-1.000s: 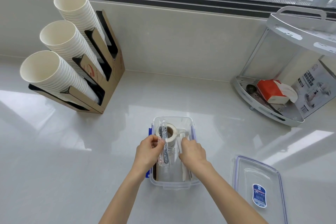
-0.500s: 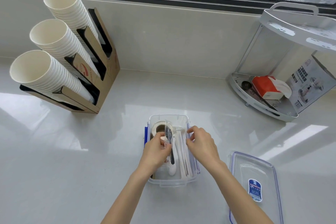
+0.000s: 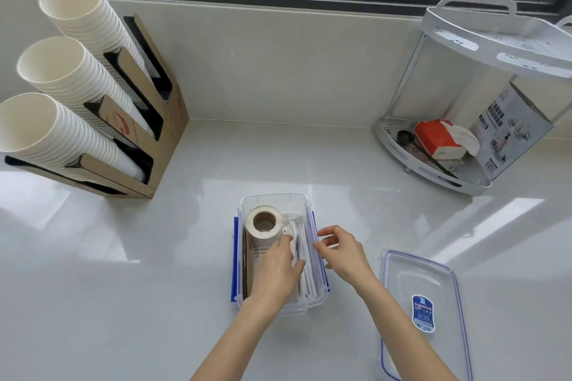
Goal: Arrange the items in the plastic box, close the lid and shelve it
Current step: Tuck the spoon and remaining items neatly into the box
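A clear plastic box (image 3: 275, 198) with blue side clips stands on the white counter in front of me. Inside it a roll of tape (image 3: 263, 223) lies at the far end, with brown cardboard along the left wall and wrapped white utensils (image 3: 306, 275) along the right. My left hand (image 3: 275, 269) is down inside the box, pressing flat on the items. My right hand (image 3: 340, 252) hovers at the box's right wall with its fingers apart, holding nothing. The clear lid (image 3: 422, 309), blue-rimmed and labelled, lies flat on the counter to the right.
A cardboard holder (image 3: 161, 133) with three stacks of white paper cups stands at the back left. A white corner shelf (image 3: 445, 176) at the back right holds a red tissue pack (image 3: 436, 139), a black scoop and a grey carton (image 3: 510, 130).
The wrapped utensil that my left hand held upright now lies down inside the box. My left hand has sunk onto the items. My right hand has drawn back to the right wall.
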`<action>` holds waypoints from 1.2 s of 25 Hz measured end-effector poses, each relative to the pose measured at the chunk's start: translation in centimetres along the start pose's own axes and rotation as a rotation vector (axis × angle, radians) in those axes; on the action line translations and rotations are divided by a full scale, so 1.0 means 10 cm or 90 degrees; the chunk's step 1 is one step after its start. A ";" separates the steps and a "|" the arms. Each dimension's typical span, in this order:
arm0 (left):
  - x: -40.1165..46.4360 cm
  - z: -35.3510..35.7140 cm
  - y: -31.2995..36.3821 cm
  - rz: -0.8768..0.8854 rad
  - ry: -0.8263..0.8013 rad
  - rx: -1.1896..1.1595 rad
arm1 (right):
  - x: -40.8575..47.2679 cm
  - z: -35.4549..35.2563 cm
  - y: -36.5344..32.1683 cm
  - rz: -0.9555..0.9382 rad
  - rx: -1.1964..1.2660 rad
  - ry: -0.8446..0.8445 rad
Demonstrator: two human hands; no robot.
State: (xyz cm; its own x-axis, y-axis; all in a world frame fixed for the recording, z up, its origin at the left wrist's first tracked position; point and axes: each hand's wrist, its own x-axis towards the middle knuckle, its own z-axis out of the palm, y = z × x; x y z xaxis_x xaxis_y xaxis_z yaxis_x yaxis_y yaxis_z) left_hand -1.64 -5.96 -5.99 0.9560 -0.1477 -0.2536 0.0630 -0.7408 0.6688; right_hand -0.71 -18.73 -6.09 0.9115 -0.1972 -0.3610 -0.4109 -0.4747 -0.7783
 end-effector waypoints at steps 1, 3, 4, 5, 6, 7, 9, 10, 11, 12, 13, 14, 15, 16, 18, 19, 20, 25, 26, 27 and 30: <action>0.01 -0.01 0.00 0.000 0.005 -0.001 | 0.00 0.00 0.00 0.000 0.007 -0.003; 0.02 -0.05 -0.01 0.002 0.040 -0.017 | -0.01 0.00 -0.01 0.001 0.013 -0.010; 0.03 -0.08 -0.02 0.005 0.070 -0.023 | -0.02 -0.01 -0.01 0.001 0.017 -0.013; 0.03 -0.12 -0.03 0.009 0.106 -0.019 | -0.02 -0.01 0.00 0.001 0.022 -0.014; 0.04 -0.18 -0.06 0.010 0.146 -0.010 | -0.02 -0.01 0.01 0.002 0.027 -0.015; 0.04 -0.24 -0.10 0.005 0.182 -0.002 | -0.02 0.00 0.02 0.002 0.030 -0.015; 0.04 -0.35 -0.22 -0.032 0.229 0.014 | -0.02 0.01 0.03 0.001 0.031 -0.013; 0.04 -0.39 -0.30 -0.061 0.233 0.022 | -0.02 0.01 0.03 0.000 0.029 -0.010; 0.04 -0.41 -0.37 -0.093 0.223 0.025 | -0.01 0.01 0.03 -0.002 0.027 -0.008; 0.04 -0.41 -0.43 -0.120 0.201 0.020 | -0.02 0.02 0.04 -0.003 0.025 -0.007; 0.03 -0.40 -0.49 -0.137 0.178 0.007 | -0.02 0.02 0.04 -0.002 0.025 -0.008; 0.02 -0.38 -0.52 -0.144 0.161 -0.011 | -0.04 0.02 0.05 -0.002 0.027 -0.009; 0.00 -0.36 -0.54 -0.144 0.152 -0.026 | -0.06 0.02 0.05 -0.002 0.029 -0.010; -0.01 -0.35 -0.54 -0.141 0.149 -0.037 | -0.07 0.01 0.06 -0.002 0.031 -0.010; -0.04 -0.33 -0.54 -0.133 0.148 -0.043 | -0.10 -0.01 0.09 -0.004 0.033 -0.009; -0.06 -0.33 -0.53 -0.130 0.146 -0.041 | -0.12 -0.01 0.10 -0.003 0.033 -0.008; -0.07 -0.32 -0.52 -0.128 0.144 -0.039 | -0.13 -0.02 0.11 -0.001 0.034 -0.007; -0.10 -0.29 -0.46 -0.123 0.117 -0.038 | -0.24 -0.07 0.19 0.017 0.054 0.000; -0.11 -0.28 -0.43 -0.125 0.113 -0.029 | -0.27 -0.08 0.20 0.017 0.051 0.001; -0.12 -0.28 -0.40 -0.126 0.117 -0.015 | -0.29 -0.09 0.22 0.014 0.048 0.002; -0.14 -0.29 -0.22 -0.098 0.168 0.020 | -0.32 -0.18 0.30 0.017 0.055 0.021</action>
State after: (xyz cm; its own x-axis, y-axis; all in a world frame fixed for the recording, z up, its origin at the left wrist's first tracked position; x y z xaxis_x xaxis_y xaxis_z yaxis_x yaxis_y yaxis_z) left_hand -2.27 -2.21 -5.03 0.9775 0.1402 -0.1576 0.2082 -0.7621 0.6131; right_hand -4.84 -21.02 -6.37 0.8999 -0.2369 -0.3660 -0.4333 -0.3932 -0.8109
